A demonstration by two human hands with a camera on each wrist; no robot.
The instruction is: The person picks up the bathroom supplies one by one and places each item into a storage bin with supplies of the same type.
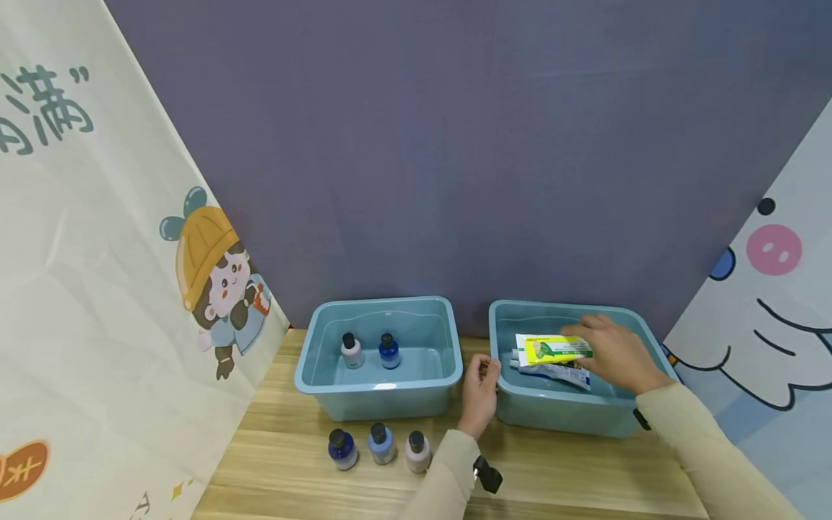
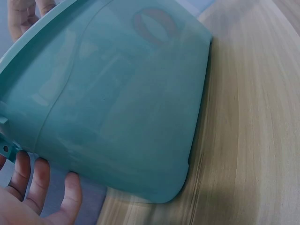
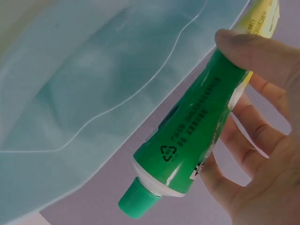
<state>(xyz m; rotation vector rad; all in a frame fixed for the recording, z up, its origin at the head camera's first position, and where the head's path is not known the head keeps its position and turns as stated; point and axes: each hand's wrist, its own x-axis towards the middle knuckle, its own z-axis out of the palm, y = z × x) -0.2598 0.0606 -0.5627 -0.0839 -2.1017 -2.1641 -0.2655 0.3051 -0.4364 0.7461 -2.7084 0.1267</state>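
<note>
In the left bin (image 1: 383, 354) you already have two small bottles, a pale one (image 1: 352, 350) and a dark blue one (image 1: 388, 351); three more bottles (image 1: 380, 446) stand on the tabletop (image 1: 572, 469) in front of it. Your left hand (image 1: 479, 393), fingers loosely curled, rests against the right bin (image 1: 559, 415) at its near corner. Your right hand (image 1: 614, 354) grips the green and yellow tube (image 1: 554, 349) over that bin, above what looks like another tube (image 1: 552, 372) lying inside.
</note>
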